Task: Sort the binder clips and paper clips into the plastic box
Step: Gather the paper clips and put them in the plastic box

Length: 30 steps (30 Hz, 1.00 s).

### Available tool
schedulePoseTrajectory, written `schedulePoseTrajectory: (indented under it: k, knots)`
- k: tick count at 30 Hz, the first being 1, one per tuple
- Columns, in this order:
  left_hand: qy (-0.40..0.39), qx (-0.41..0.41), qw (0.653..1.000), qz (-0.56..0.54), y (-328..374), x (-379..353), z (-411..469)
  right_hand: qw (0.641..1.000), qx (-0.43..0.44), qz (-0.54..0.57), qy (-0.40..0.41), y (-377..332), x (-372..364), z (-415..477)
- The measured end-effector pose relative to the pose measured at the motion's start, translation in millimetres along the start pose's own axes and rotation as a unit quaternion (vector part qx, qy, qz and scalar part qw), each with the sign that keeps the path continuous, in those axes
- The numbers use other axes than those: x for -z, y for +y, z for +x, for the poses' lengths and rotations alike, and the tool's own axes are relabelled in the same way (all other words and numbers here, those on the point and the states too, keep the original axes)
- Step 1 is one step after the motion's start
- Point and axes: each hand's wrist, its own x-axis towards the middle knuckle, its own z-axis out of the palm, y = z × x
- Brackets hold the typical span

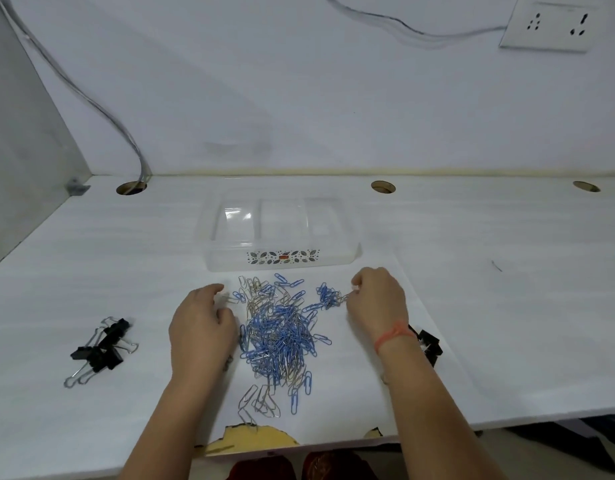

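A heap of blue and silver paper clips [280, 332] lies on the white desk in front of me. A clear plastic box [281, 261] with compartments stands just beyond the heap. My left hand [200, 323] rests at the heap's left edge, fingers curled near a silver clip. My right hand [378, 299] pinches the end of a small tangled bunch of blue clips [328, 297] at the heap's right. Black binder clips [101, 348] lie in a group to the left. More black binder clips [429, 344] sit behind my right wrist, partly hidden.
The desk [506, 306] has cable holes [383, 187] along its back edge and a chipped front edge [261, 436]. A cable [101, 105] runs down the wall into the left hole. A wall socket [552, 24] sits at upper right.
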Motion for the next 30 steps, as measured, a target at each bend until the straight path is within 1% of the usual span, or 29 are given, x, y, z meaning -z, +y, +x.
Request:
schedulePoseTrajectory:
  k: [2, 3, 6, 8, 9, 11, 13, 14, 16, 18, 19, 21, 22, 23, 26, 28, 30]
  knots:
    - [-0.031, -0.040, 0.998, 0.028, -3, -9, 11, 1.000, -0.004, -0.018, -0.012, -4, -8, 2]
    - [-0.044, -0.061, 0.996, 0.041, -3, -13, 15, 1.000, 0.010, -0.016, -0.014, -8, -15, -2]
    - [-0.066, -0.112, 0.989, 0.064, -1, -20, 14, 0.995, 0.079, 0.041, -0.039, -24, -31, -19]
    - [-0.064, -0.135, 0.987, 0.050, -1, -19, 7, 0.990, 0.091, 0.094, -0.055, -30, -34, -23]
    - [-0.060, -0.136, 0.988, 0.035, -1, -18, 3, 0.989, 0.079, 0.115, -0.044, -30, -33, -21]
    - [-0.043, -0.121, 0.992, 0.012, -4, -16, 2, 0.990, 0.045, 0.130, 0.020, -27, -37, -9]
    - [-0.027, -0.105, 0.994, 0.011, -6, -18, 9, 0.991, 0.017, 0.110, 0.071, -24, -43, 3]
    - [-0.029, -0.104, 0.994, 0.013, -6, -20, 13, 0.993, 0.014, 0.093, 0.076, -24, -47, 6]
    - [-0.047, -0.110, 0.993, 0.013, -4, -26, 20, 0.994, 0.044, 0.095, 0.041, -29, -54, 8]
    - [-0.066, -0.115, 0.991, -0.004, -3, -29, 24, 0.985, 0.081, 0.149, -0.002, -37, -60, 6]
    - [-0.067, -0.114, 0.991, -0.017, -1, -28, 24, 0.978, 0.084, 0.190, -0.011, -39, -61, 6]
    - [-0.050, -0.116, 0.991, -0.036, 0, -27, 24, 0.964, 0.069, 0.258, 0.008, -41, -63, 9]
    - [-0.039, -0.121, 0.991, -0.038, 0, -26, 25, 0.963, 0.067, 0.260, 0.021, -41, -65, 13]
    - [-0.034, -0.128, 0.991, -0.033, 0, -27, 26, 0.969, 0.077, 0.235, 0.026, -41, -66, 16]
    - [-0.059, -0.141, 0.988, -0.012, -1, -32, 32, 0.980, 0.133, 0.148, -0.007, -47, -72, 21]
    - [-0.075, -0.140, 0.987, -0.020, -1, -35, 34, 0.976, 0.151, 0.152, -0.034, -50, -74, 21]
    - [-0.078, -0.127, 0.988, -0.042, -1, -34, 35, 0.971, 0.152, 0.184, -0.032, -50, -74, 21]
